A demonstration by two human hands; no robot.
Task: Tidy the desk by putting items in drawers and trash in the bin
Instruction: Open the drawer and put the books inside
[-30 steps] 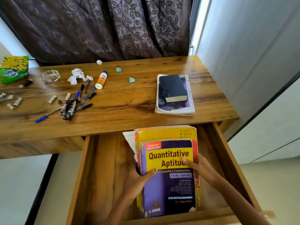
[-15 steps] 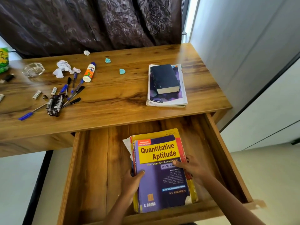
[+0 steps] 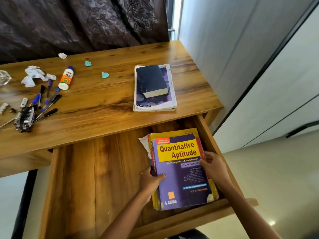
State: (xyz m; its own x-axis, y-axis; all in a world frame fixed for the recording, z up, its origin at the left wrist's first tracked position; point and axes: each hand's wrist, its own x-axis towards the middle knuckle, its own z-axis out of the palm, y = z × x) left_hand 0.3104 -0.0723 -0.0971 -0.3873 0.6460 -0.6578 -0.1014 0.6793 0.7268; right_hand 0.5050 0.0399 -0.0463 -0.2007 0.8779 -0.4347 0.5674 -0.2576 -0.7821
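A purple and yellow book titled Quantitative Aptitude (image 3: pixel 179 171) lies on a yellow book inside the open wooden drawer (image 3: pixel 96 178), against its right side. My left hand (image 3: pixel 149 182) grips the stack's left edge, thumb on the cover. My right hand (image 3: pixel 214 169) holds the right edge, fingers curled over it. On the desk (image 3: pixel 107 104) above, a dark blue book (image 3: pixel 151 80) rests on a purple notebook (image 3: pixel 155 102).
The desk's left part holds crumpled white paper (image 3: pixel 33 75), a glue bottle (image 3: pixel 66 77), several pens (image 3: pixel 46 100), a black crumpled wrapper (image 3: pixel 25 118) and two teal scraps (image 3: pixel 105 75). A dark curtain hangs behind. A white wall is at the right.
The book stack has gone lower and to the right in the drawer, both hands still on it. The camera has swung right.
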